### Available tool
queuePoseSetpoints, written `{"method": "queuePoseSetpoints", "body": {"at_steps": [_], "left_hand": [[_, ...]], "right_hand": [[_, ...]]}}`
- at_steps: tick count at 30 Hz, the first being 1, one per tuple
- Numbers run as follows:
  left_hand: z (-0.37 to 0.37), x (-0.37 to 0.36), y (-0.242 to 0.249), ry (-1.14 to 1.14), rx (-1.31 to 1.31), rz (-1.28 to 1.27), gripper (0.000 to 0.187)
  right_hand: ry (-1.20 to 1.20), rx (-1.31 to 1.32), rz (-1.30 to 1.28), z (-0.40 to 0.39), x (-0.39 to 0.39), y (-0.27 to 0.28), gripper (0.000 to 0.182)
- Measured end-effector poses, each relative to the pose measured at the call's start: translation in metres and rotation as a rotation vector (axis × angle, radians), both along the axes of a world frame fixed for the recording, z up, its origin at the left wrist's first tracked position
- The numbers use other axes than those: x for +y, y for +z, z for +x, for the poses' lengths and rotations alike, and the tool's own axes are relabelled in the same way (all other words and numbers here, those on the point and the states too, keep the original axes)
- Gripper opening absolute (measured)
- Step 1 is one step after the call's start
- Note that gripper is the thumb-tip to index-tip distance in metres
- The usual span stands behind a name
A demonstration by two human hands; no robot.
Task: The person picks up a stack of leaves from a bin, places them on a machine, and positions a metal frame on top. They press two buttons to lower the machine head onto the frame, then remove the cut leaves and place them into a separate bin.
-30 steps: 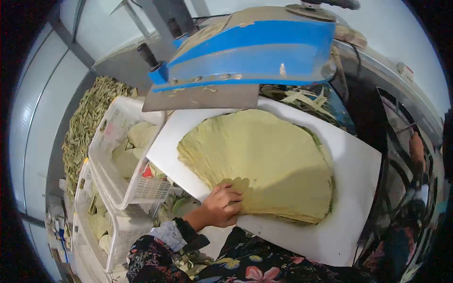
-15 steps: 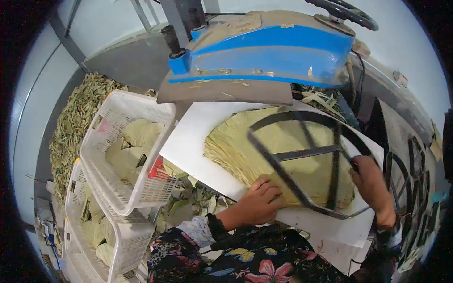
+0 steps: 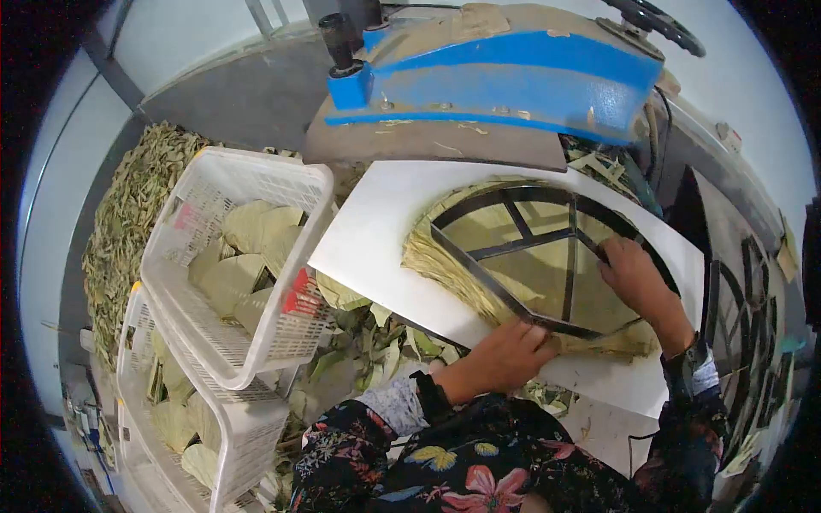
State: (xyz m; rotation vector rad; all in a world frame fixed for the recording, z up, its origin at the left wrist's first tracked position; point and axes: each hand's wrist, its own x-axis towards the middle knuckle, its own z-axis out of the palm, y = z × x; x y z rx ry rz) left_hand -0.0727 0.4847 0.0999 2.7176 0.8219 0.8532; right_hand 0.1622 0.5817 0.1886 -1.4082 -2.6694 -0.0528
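Observation:
A black metal cutting die [image 3: 569,256], a fan-shaped frame with inner bars, lies over a thick stack of pale green-yellow leaves [image 3: 440,265]. The stack rests on a white board [image 3: 355,252]. My right hand [image 3: 637,278] has its fingers curled round the die on its right side. At the near edge, my left hand [image 3: 509,359] is closed with its fingertips at the die's lower corner, against the leaves; some of its fingers are hidden.
A blue press head [image 3: 496,81] with a brown plate [image 3: 428,141] overhangs the board's far side. White crates [image 3: 248,376] of cut leaves stand at left, before a heap of dry leaves [image 3: 128,214]. More black frames [image 3: 740,316] lean at right.
The die has come down from a tilted position above the leaves onto the stack. My left hand has shifted right along the near edge to the die's corner. The view has moved slightly.

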Motion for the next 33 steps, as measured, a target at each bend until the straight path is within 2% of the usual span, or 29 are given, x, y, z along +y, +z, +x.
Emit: {"method": "queuePoseSetpoints", "body": {"at_steps": [4, 8, 11, 14, 16, 19, 29, 33], "left_hand": [[0.0, 0.0, -0.004, -0.011, -0.016, -0.04, 0.034], [-0.001, -0.003, -0.002, 0.031, -0.018, -0.094, 0.036], [-0.001, -0.011, -0.002, 0.093, -0.017, 0.037, 0.032], [0.003, -0.016, 0.001, 0.174, 0.025, 0.148, 0.032], [0.005, -0.022, -0.002, 0.279, 0.017, 0.222, 0.03], [0.007, -0.027, -0.007, 0.345, -0.007, 0.291, 0.031], [0.006, -0.017, -0.004, 0.234, -0.027, 0.234, 0.03], [0.004, -0.014, -0.004, 0.189, -0.014, 0.187, 0.035]], "right_hand": [[-0.104, 0.018, -0.06, -0.005, 0.002, 0.004, 0.022], [-0.044, 0.038, 0.006, 0.0, 0.002, -0.004, 0.015], [-0.151, -0.004, -0.128, 0.002, 0.004, -0.01, 0.024], [-0.149, 0.025, -0.103, 0.003, 0.005, -0.017, 0.023], [-0.064, 0.031, -0.049, 0.003, 0.004, -0.015, 0.022], [-0.115, 0.031, -0.04, 0.001, 0.004, -0.019, 0.023], [-0.061, 0.031, 0.163, -0.002, 0.0, -0.042, 0.018], [-0.069, 0.078, 0.212, -0.003, 0.0, -0.054, 0.014]]}}
